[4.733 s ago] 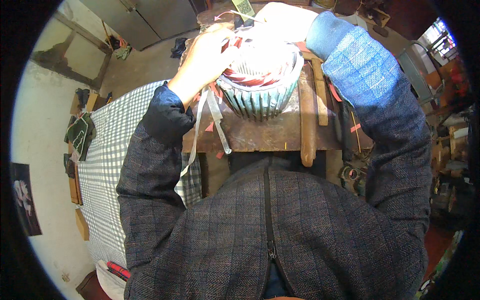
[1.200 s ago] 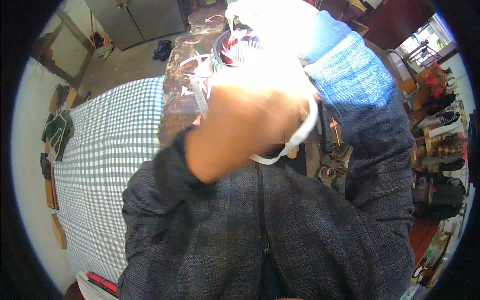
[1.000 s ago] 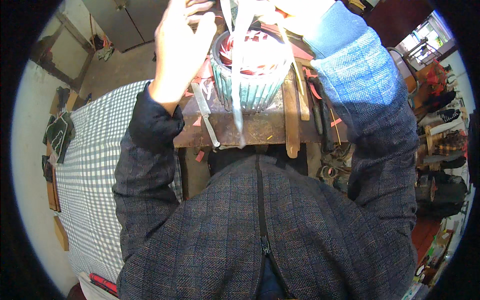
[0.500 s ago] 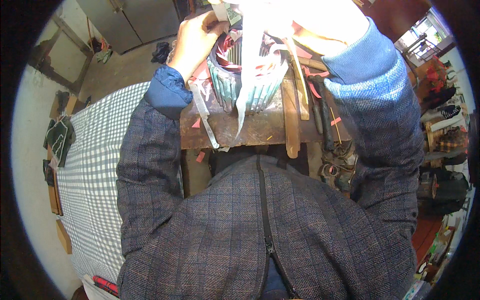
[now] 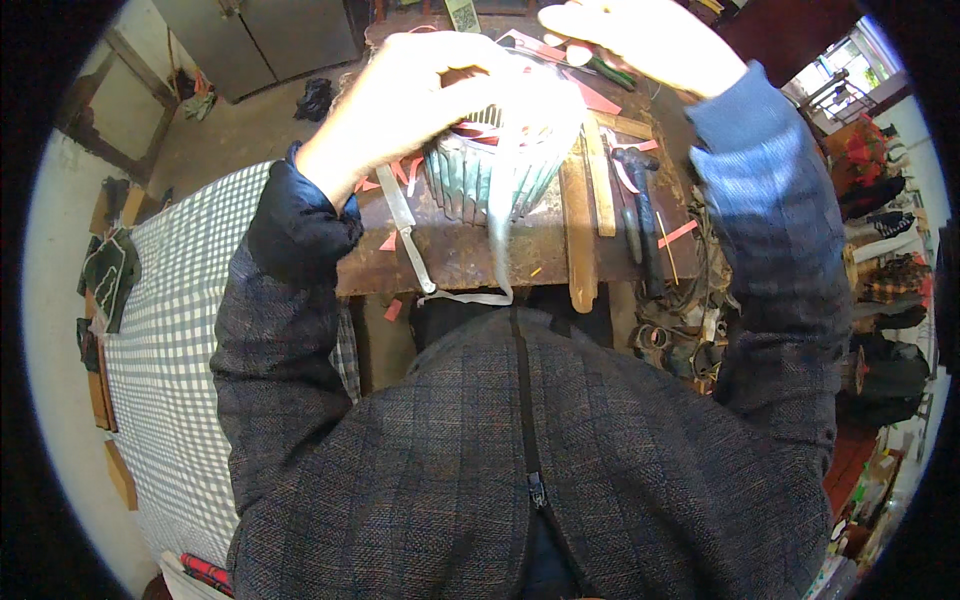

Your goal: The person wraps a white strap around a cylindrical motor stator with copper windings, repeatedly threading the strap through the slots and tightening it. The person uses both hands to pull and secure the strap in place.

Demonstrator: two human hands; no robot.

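A stator [image 5: 465,185] with a ribbed grey-green casing stands on the workbench, red and white windings showing inside its rim. My left hand [image 5: 420,95] reaches over its near left rim, thumb and fingers closed together at the top; bright glare hides what lies between the fingertips. A strip of white cloth tape [image 5: 500,245] hangs from beside those fingertips, down the casing and over the bench's front edge. My right hand [image 5: 645,40] is raised beyond the stator's right side, fingers stretched out and apart, with nothing visible in them.
On the bench [image 5: 465,262] lie a white-handled knife [image 5: 405,225] at left, and wooden strips [image 5: 578,225] and a black hammer [image 5: 645,215] at right. Pink paper scraps [image 5: 678,235] are scattered about. A checked cloth [image 5: 180,330] covers a surface at left.
My left hand has moved right over the stator's rim. My right hand has lifted away up and right. The tape's lower end has swung onto the bench edge near the knife handle.
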